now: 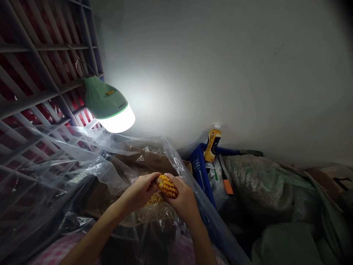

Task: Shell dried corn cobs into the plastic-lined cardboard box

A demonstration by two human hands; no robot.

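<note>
The right hand (184,197) curls around an ear of corn (168,187) while the left hand (145,187) pinches one end, both above loose kernels (154,200) with clear plastic (107,175) around them. The green lamp (100,99) carries dark lettering near its rim (too small to read). The bottle (212,145) leans at the blue basket (200,165), its yellow label likewise illegible.

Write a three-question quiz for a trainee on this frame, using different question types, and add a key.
1. True or false: the left hand and the right hand both touch the corn cob.
2. Multiple choice: what colour is the upper part of the lit lamp? A) red B) green C) orange
3. Fill in: the bottle has a ____ cap.

Key: 1. True; 2. B; 3. white.
</note>
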